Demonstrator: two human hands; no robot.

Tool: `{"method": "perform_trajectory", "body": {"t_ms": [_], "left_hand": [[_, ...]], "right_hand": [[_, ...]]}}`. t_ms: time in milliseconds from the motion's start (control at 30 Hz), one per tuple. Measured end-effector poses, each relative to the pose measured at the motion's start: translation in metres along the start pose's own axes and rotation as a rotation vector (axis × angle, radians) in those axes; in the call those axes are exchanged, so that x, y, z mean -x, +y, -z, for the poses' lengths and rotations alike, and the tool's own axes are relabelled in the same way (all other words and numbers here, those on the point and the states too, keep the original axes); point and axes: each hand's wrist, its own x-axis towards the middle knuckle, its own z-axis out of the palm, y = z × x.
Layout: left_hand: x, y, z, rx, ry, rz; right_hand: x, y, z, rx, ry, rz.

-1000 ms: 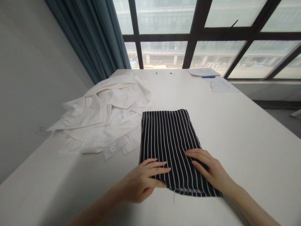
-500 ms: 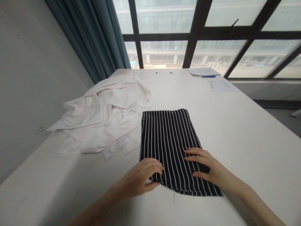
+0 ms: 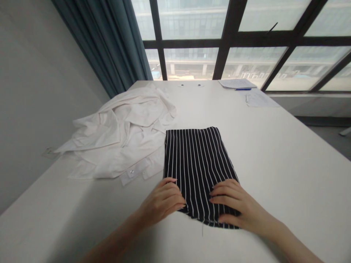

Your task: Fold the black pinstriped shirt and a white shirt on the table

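A folded black cloth with thin white stripes (image 3: pixel 196 157) lies flat on the white table (image 3: pixel 274 164) in front of me. My left hand (image 3: pixel 164 200) sits at the cloth's near left corner, fingers curled round its edge. At the near right corner my right hand (image 3: pixel 233 206) has its fingers bent over the top of the fabric and its thumb along the near hem. Both hands pinch the near edge, which is slightly bunched. A loose thread hangs from the hem between them.
A crumpled white shirt (image 3: pixel 120 135) lies left of the striped cloth, touching its far left corner. Papers (image 3: pixel 237 83) and a blue pen (image 3: pixel 243 89) lie at the far right of the table. Behind it are a window and a blue curtain (image 3: pixel 109 40).
Both hands went from lying flat on the cloth to curling round its near edge. The right hand moved left, and the near right corner drew in.
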Motion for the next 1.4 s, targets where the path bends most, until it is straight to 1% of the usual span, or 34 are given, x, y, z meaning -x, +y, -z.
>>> {"method": "perform_trajectory", "body": {"t_ms": [100, 233, 367, 467, 600, 767, 933, 1000, 1067, 1167, 1267, 1333, 1400], "left_hand": [[0.0, 0.0, -0.001, 0.01, -0.056, 0.018], [0.003, -0.001, -0.005, 0.013, -0.134, 0.062], [0.005, 0.0, -0.005, 0.026, -0.154, 0.083], [0.005, 0.001, -0.004, 0.023, -0.154, 0.08], [0.005, -0.001, -0.002, -0.032, -0.138, 0.054], [0.004, -0.002, 0.0, -0.084, -0.082, 0.01], [0.002, -0.003, 0.002, -0.091, -0.025, -0.032], [0.003, -0.004, 0.002, -0.08, -0.032, -0.03], [0.004, -0.005, 0.002, -0.066, -0.065, -0.008], [0.007, -0.006, 0.001, -0.066, -0.133, 0.026], [0.007, -0.006, 0.0, -0.085, -0.157, 0.03], [0.006, -0.005, 0.001, -0.088, -0.149, 0.012], [0.004, -0.005, 0.002, -0.084, -0.138, -0.007]], "right_hand": [[-0.004, -0.007, -0.005, 0.056, -0.044, -0.009], [-0.003, -0.006, -0.008, 0.039, -0.007, -0.006], [-0.003, -0.002, -0.006, -0.046, 0.045, 0.034], [-0.003, -0.001, -0.002, -0.133, 0.068, 0.044], [-0.002, 0.0, 0.003, -0.233, 0.095, 0.031], [-0.002, 0.0, 0.004, -0.297, 0.117, 0.023], [-0.003, -0.001, 0.005, -0.305, 0.066, 0.005], [-0.004, -0.003, 0.006, -0.3, 0.045, -0.007], [-0.004, -0.003, 0.007, -0.306, 0.044, -0.005], [-0.001, -0.001, 0.007, -0.258, 0.093, -0.013], [0.003, 0.004, 0.005, -0.096, 0.152, -0.097], [0.006, 0.009, 0.002, 0.014, 0.139, -0.184], [0.007, 0.012, -0.001, 0.084, 0.086, -0.258]]}}
